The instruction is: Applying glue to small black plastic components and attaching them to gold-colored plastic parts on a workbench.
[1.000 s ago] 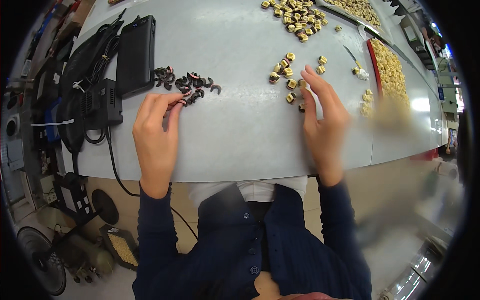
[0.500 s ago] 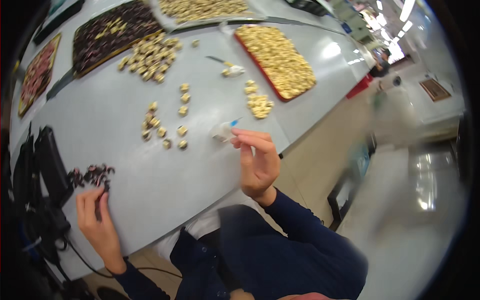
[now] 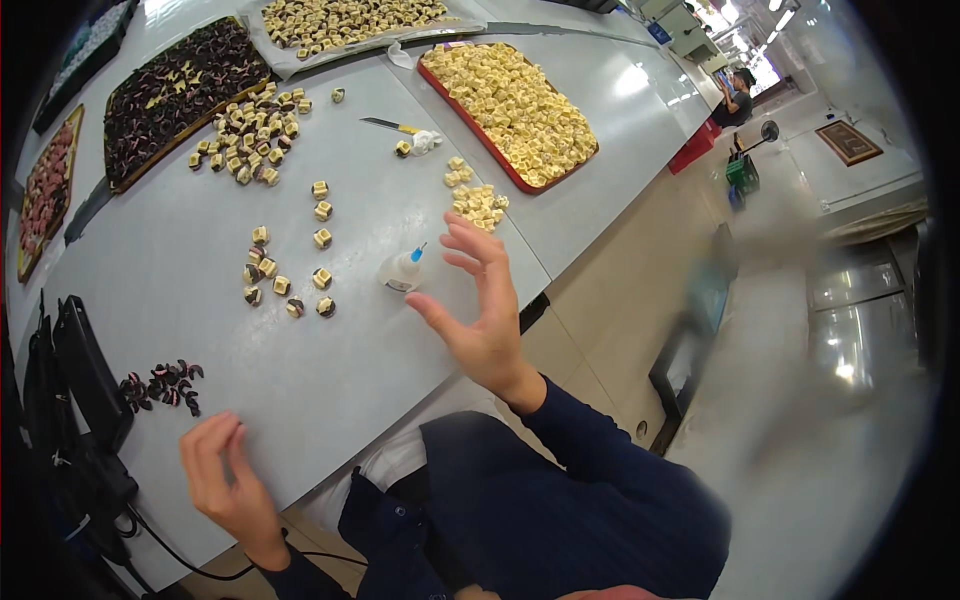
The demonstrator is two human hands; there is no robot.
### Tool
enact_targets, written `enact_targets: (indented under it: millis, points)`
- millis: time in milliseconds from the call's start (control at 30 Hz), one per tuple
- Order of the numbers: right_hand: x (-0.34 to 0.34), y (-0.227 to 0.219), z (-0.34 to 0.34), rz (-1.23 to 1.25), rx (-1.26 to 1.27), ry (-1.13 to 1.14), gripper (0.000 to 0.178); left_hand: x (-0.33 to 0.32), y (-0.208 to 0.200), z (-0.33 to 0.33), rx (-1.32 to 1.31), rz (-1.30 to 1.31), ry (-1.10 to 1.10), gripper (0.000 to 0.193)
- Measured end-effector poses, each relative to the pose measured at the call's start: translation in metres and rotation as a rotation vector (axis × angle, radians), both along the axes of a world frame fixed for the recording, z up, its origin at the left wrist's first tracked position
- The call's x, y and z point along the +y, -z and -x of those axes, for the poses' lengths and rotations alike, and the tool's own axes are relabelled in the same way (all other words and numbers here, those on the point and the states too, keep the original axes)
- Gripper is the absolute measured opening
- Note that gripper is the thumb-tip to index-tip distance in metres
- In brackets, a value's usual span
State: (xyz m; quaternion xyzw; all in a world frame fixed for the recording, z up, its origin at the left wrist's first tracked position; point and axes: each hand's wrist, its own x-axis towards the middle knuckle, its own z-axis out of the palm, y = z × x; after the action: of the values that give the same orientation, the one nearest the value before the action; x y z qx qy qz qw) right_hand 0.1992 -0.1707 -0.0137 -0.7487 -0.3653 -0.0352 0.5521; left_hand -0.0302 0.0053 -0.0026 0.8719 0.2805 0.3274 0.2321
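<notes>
My right hand point(image 3: 485, 315) is open over the table, thumb and fingers spread wide. Just left of it stands a small translucent squeeze bottle point(image 3: 400, 271) with a blue needle tip. Beyond its fingertips lies a small group of cream-coloured square pieces point(image 3: 480, 205). My left hand point(image 3: 228, 485) hovers near the table's front edge, fingers bent and thumb apart, with nothing visible in it. The nearest things to it are dark curved pieces with pink edges point(image 3: 170, 384), lying loose. Between the hands, small cream-and-dark assembled blocks point(image 3: 322, 238) stand in a column, with more scattered point(image 3: 268, 268) to their left.
A red tray point(image 3: 520, 185) of cream pieces stands at the far right. Farther left are a pile of assembled blocks point(image 3: 245, 140), a tray of dark pieces point(image 3: 180, 100) and a pink-filled tray point(image 3: 48, 190). A yellow-handled knife point(image 3: 390, 125) lies mid-table. Black equipment point(image 3: 85, 370) borders the left side.
My right hand, fingers together by the bottle before, has spread open. My left hand has drawn back from the dark pieces toward the table's front edge. The view has shifted somewhat.
</notes>
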Motion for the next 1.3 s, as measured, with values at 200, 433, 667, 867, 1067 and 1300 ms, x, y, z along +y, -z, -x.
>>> enact_targets:
  millis: [200,433,667,867,1067,1300]
  points:
    - [0.010,-0.003,-0.001,0.062,0.061,-0.024,0.059,-0.030,-0.003,-0.036,-0.039,0.102,0.144,0.021]
    - [0.014,-0.008,-0.002,0.086,0.137,-0.040,0.036,-0.034,-0.003,-0.053,-0.010,0.155,0.267,0.020]
    - [0.015,-0.007,-0.003,0.093,0.158,-0.057,0.033,-0.033,-0.002,-0.052,0.019,0.147,0.323,0.019]
    - [0.010,0.002,-0.005,0.012,0.293,-0.111,0.037,-0.035,-0.004,-0.051,0.036,0.129,0.334,0.019]
    - [0.008,0.004,-0.005,0.021,0.316,-0.117,0.039,-0.035,-0.001,-0.050,0.017,0.123,0.311,0.020]
    - [0.008,0.008,-0.005,-0.004,0.335,-0.116,0.039,-0.036,-0.004,-0.047,0.049,0.024,0.213,0.020]
